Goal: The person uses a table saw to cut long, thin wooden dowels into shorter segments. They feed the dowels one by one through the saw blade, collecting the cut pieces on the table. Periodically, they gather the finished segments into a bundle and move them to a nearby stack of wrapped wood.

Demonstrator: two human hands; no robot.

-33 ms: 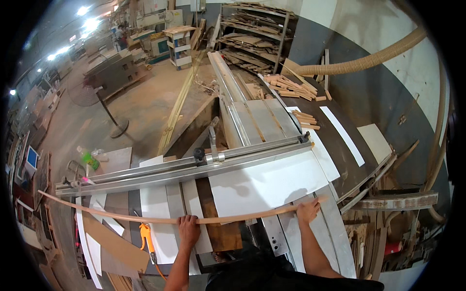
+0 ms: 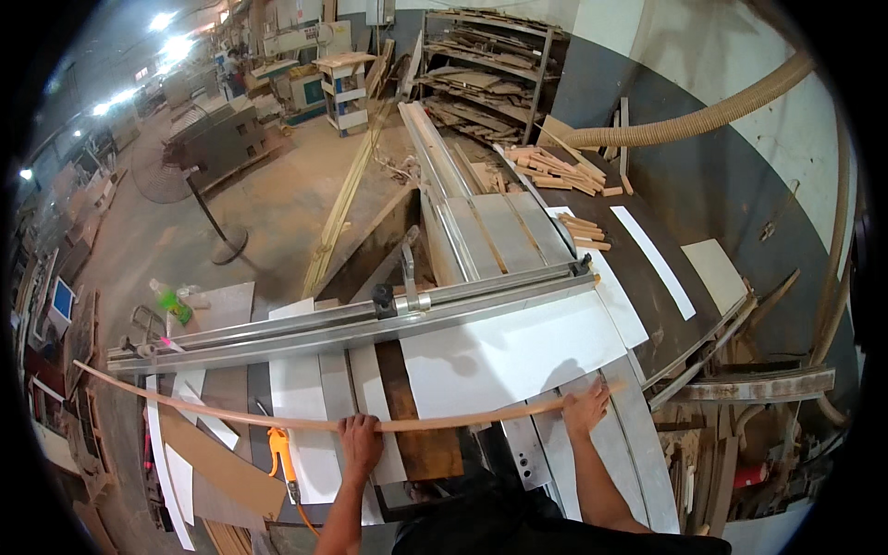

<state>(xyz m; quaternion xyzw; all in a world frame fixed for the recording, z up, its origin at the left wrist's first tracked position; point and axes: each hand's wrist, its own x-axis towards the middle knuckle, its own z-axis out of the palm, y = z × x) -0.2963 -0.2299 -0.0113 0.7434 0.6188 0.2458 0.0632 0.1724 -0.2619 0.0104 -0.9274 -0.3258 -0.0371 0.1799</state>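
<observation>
- Your left hand (image 2: pixel 359 442) is closed on the long wooden strip (image 2: pixel 407 425), with its fingers folded over the far edge; its thumb is hidden.
- Your right hand (image 2: pixel 585 409) is closed on the same strip near its right end, with its fingers bent; the thumb's contact is unclear.
- The strip runs crosswise in front of you, along the near edge of the white panel (image 2: pixel 518 356), and extends far left of your left hand. Whether it touches the counter (image 2: pixel 610 462) cannot be determined.
- The metal fence (image 2: pixel 490 306) lies beyond the strip, across the far part of the white panel.
- The orange air gun (image 2: pixel 279 449) lies left of your left hand, on the near side of the strip.
- Short wooden pieces (image 2: pixel 560 170) are piled at the far right, near the ribbed hose (image 2: pixel 689 124).
</observation>
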